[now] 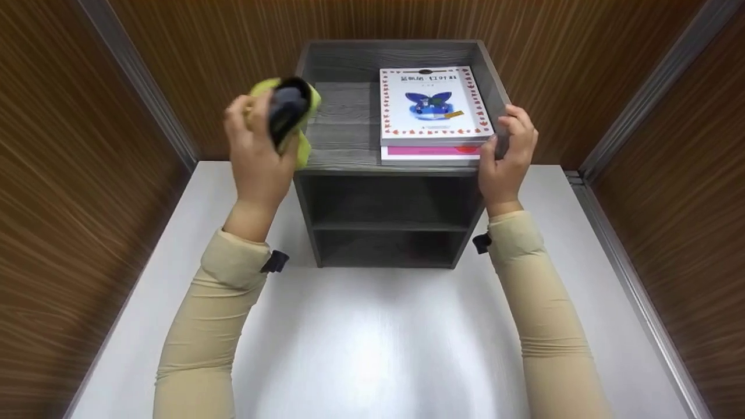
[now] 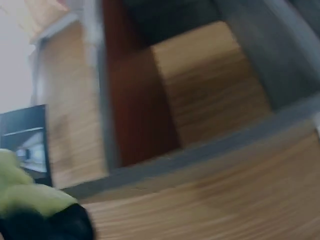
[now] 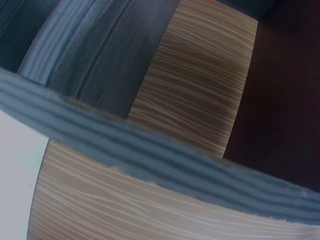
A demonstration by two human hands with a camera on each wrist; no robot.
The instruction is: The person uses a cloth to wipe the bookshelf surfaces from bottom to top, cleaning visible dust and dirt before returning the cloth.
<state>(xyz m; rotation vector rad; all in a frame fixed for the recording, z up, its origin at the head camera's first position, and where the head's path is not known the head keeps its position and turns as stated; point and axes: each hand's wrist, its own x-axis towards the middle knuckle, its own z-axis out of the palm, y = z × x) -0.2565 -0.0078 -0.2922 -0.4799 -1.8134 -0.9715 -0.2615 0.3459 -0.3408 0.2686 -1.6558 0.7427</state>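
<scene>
My left hand [image 1: 259, 154] grips a yellow-green and black soft-looking item [image 1: 289, 107] at the left edge of the grey wooden shelf unit [image 1: 343, 116]. The item is blurred, so its kind is unclear; part of its yellow-green side [image 2: 35, 197] shows at the lower left of the left wrist view. On the unit's right side panel, my right hand [image 1: 507, 163] holds the edge, thumb near the books. A white book [image 1: 430, 125] with a blue butterfly cover lies inside the top compartment, on a second book with a pink band [image 1: 425, 151].
Two lower compartments [image 1: 387, 201] open toward me beneath the top one. The unit stands on a white surface [image 1: 372, 337]. Brown wood-grain walls [image 1: 657, 75] rise behind it and at both sides, with metal strips at the corners.
</scene>
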